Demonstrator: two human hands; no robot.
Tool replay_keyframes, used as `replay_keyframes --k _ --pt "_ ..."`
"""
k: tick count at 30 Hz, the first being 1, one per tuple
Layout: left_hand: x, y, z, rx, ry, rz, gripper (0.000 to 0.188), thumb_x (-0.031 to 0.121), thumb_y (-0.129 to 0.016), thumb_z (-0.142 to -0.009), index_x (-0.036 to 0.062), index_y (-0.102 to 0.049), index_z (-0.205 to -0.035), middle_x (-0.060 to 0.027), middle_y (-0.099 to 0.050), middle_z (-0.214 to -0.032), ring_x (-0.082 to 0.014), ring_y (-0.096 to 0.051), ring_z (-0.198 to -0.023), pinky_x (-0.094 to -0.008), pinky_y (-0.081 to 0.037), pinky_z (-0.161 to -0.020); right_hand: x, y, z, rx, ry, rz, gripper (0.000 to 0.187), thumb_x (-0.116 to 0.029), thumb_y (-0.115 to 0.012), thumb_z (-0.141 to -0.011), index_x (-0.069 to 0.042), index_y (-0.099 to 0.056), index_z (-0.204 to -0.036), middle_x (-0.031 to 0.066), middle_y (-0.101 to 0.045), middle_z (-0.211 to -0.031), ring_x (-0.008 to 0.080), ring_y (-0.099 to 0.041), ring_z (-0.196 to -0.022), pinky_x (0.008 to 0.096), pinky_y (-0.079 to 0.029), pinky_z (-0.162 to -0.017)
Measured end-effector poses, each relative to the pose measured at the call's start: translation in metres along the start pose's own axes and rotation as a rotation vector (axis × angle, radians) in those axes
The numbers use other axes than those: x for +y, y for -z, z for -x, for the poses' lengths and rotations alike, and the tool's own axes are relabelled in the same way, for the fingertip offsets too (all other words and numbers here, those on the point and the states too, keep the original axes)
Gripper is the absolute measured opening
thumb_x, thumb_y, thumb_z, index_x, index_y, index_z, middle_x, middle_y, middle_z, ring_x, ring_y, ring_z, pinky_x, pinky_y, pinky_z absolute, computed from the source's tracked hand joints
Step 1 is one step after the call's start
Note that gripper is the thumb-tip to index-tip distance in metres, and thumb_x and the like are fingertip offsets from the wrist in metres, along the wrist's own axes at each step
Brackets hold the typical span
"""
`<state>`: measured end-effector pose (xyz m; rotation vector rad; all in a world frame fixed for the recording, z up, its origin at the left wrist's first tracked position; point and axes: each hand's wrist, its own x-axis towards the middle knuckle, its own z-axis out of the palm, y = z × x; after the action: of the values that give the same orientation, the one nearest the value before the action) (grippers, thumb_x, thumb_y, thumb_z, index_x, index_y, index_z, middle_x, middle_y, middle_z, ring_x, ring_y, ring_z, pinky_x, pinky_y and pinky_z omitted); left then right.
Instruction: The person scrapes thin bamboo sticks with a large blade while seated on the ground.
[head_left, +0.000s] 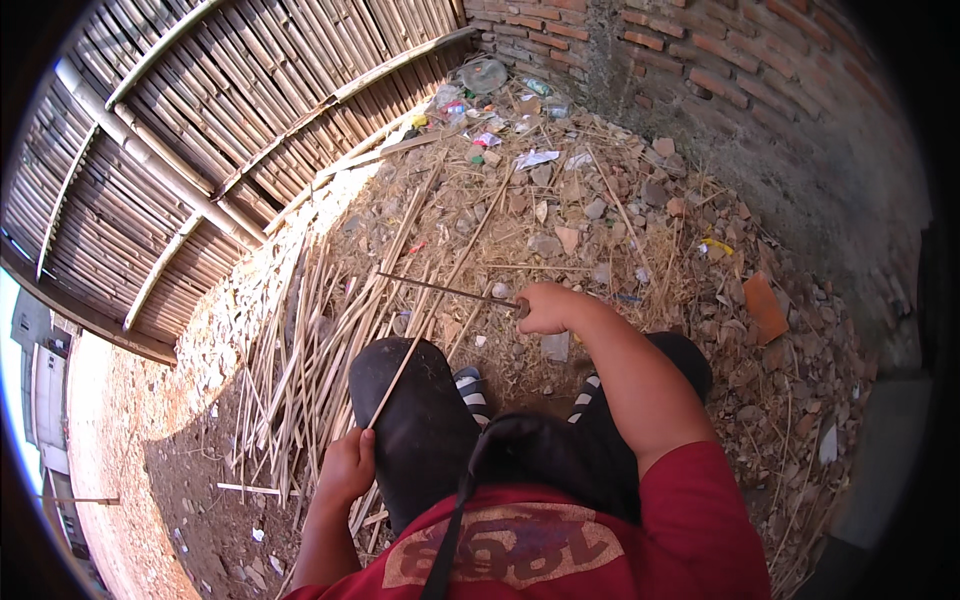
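Observation:
My left hand (pixel 348 466), low beside my left knee, is closed around the lower end of a thin bamboo strip (pixel 402 366). The strip slants up and away to the right, past my knee. In front of my right knee, my right hand (pixel 548 308) grips the short handle of a long, narrow, dark knife (pixel 465 294). Its blade points left and crosses the strip in view; whether they touch I cannot tell. Beneath and left of them lies a loose pile of split bamboo strips (pixel 290 380) on the ground.
A bamboo slat wall (pixel 240 120) stands at the far left, and a brick wall (pixel 740 80) at the far right. Stones and rubble (pixel 600 210) cover the ground, with plastic litter (pixel 484 76) in the far corner. An orange tile piece (pixel 765 308) lies at right.

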<state>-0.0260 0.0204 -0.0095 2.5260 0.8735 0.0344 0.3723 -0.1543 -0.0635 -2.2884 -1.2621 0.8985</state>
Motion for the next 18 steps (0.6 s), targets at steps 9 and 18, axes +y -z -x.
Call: replay_keyframes --k 9,18 --pt "-0.002 -0.005 0.0 0.018 -0.037 -0.008 0.039 0.03 -0.046 -0.106 -0.0024 -0.059 -0.087 -0.0313 -0.062 -0.077 -0.0541 -0.06 -0.078 -0.0599 -0.044 -0.068 -0.013 0.013 0.021 0.048 -0.059 -0.092 0.038 -0.026 -0.075 -0.072 -0.005 -0.073 -0.103 0.0178 -0.073 -0.094 0.0346 -0.071 -0.087 0.0448 -0.055 -0.076" --pt "0.01 0.009 -0.002 -0.058 0.014 -0.029 0.039 0.032 -0.048 -0.105 -0.002 -0.059 -0.089 -0.0316 -0.064 -0.081 -0.0539 -0.061 -0.082 -0.0594 -0.045 -0.072 -0.037 0.006 0.029 0.012 0.13 0.118 0.042 -0.034 -0.079 -0.073 -0.002 -0.069 -0.099 0.0182 -0.071 -0.093 0.0367 -0.068 -0.091 0.0459 -0.053 -0.079"
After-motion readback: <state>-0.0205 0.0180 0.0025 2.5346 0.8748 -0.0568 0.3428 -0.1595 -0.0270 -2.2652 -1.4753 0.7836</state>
